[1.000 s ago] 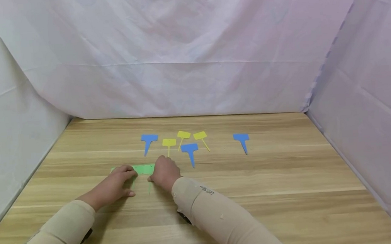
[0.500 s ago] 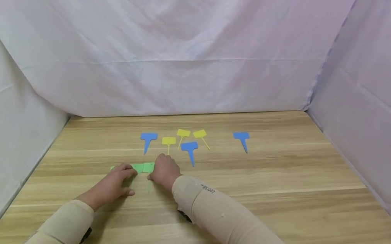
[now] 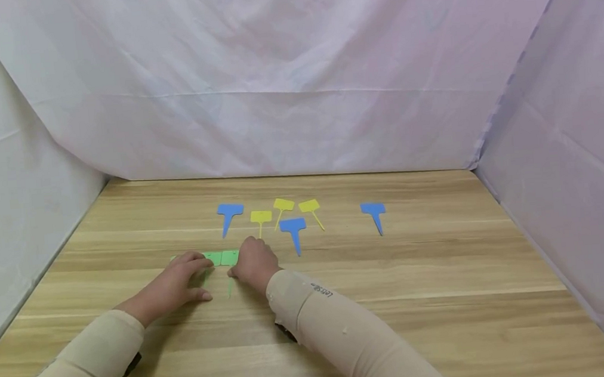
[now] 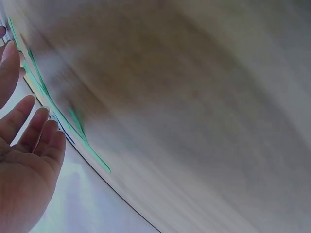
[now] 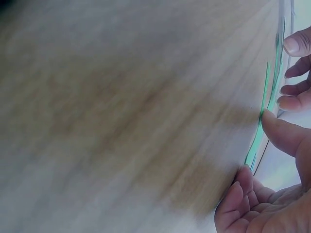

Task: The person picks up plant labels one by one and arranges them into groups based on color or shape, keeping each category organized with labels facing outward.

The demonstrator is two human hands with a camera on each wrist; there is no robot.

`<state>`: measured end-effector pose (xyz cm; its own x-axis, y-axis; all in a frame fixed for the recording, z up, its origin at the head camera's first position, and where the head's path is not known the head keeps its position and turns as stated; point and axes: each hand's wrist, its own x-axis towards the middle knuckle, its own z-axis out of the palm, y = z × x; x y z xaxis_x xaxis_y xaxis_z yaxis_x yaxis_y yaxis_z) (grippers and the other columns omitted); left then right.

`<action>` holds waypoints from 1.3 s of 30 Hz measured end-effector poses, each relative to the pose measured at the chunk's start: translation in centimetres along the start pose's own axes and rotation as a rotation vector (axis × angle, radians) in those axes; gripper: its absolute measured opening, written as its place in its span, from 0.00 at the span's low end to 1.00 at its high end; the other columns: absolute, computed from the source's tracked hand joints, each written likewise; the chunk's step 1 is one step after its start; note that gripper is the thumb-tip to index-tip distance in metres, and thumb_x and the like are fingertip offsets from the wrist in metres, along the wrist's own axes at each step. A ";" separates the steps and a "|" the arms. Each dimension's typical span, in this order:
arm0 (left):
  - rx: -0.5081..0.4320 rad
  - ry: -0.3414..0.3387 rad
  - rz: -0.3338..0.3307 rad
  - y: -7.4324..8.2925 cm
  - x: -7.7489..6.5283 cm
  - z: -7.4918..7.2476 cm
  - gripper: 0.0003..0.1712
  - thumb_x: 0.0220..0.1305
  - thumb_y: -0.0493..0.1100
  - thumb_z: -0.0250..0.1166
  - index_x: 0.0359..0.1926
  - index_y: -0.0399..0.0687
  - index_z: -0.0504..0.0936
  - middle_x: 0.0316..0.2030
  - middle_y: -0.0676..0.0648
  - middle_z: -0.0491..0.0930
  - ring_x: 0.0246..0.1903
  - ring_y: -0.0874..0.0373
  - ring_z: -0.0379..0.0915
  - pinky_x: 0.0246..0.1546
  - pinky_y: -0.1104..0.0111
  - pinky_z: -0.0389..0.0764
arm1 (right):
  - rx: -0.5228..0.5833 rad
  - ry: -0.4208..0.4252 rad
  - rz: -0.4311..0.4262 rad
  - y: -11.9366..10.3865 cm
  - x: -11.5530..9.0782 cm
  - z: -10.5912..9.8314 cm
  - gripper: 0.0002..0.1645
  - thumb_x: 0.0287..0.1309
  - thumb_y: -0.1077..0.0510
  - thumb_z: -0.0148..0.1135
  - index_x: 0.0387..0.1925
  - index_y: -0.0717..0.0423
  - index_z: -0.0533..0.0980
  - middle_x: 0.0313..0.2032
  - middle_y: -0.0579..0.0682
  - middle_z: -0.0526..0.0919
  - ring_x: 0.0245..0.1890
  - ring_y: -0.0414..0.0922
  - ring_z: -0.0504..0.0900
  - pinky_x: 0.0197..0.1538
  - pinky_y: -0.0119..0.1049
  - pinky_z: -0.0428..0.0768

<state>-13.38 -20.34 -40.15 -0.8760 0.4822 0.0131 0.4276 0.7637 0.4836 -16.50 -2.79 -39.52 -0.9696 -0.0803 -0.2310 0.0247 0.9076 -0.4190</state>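
Note:
Green T-shaped plant labels lie edge to edge in a row on the wooden table, stems toward me. My right hand (image 3: 255, 265) pinches the right-hand green plant label (image 3: 229, 258), its curled fingers at the label's edge and its thumb by the stem, as the right wrist view shows. Over the left part of the row, my left hand (image 3: 173, 286) rests with relaxed, spread fingers; the fingertips touch the neighbouring green label (image 3: 213, 258) and cover the leftmost one. Seen edge-on in the left wrist view, the green row (image 4: 95, 156) runs past the left fingers.
Behind the hands lie three yellow labels, left (image 3: 261, 216), middle (image 3: 283, 204) and right (image 3: 309, 206). Blue T-shaped labels lie at left (image 3: 230, 210), centre (image 3: 292, 225) and far right (image 3: 372, 208). White cloth (image 3: 297, 129) walls in the table's back and sides.
The left fingers and thumb have shifted slightly right along the row. The seam between two green labels shows more clearly than a second ago. The right hand stays in place.

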 end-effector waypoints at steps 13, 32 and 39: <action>0.002 0.054 0.028 0.1 0.7 0.0 0.35 0.49 0.44 0.76 0.55 0.30 0.75 0.51 0.34 0.73 0.54 0.36 0.68 0.54 0.45 0.71 | 0.033 -0.011 -0.024 0.4 0.0 0.0 0.32 0.46 0.45 0.77 0.44 0.60 0.73 0.32 0.50 0.77 0.30 0.42 0.72 0.35 0.35 0.77; -0.059 0.046 -0.098 -1.6 3.2 -2.3 0.35 0.59 0.45 0.70 0.61 0.28 0.69 0.58 0.26 0.67 0.58 0.28 0.63 0.57 0.40 0.66 | 0.000 -0.001 -0.135 1.5 -0.1 -0.1 0.24 0.51 0.49 0.74 0.41 0.60 0.73 0.33 0.49 0.75 0.29 0.42 0.72 0.32 0.34 0.75; -0.111 0.010 -0.153 -2.2 4.3 -3.1 0.36 0.62 0.46 0.67 0.63 0.27 0.66 0.58 0.26 0.66 0.58 0.29 0.62 0.55 0.40 0.68 | 0.006 -0.002 -0.172 2.6 0.1 -0.2 0.29 0.52 0.49 0.73 0.51 0.61 0.75 0.40 0.50 0.76 0.35 0.41 0.72 0.40 0.34 0.76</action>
<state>-18.79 -21.29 -38.45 -0.9313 0.3593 -0.0599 0.2622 0.7754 0.5744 -16.60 -0.40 -40.44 -0.9591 -0.2351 -0.1574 -0.1402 0.8781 -0.4575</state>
